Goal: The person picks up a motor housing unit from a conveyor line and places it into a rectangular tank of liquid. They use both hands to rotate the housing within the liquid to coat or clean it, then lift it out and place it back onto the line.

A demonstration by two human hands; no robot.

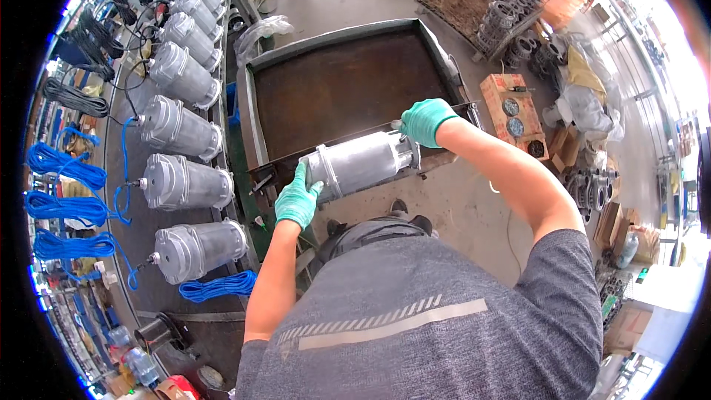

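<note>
Silver-grey metal forms the flanged, cylindrical housing (363, 164).

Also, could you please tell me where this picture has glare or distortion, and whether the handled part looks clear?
Head view: glare whitens the upper right rim; the metal rack there bows along the fisheye curve; corners fall black; the handled silver cylindrical housing looks fairly sharp.
</note>
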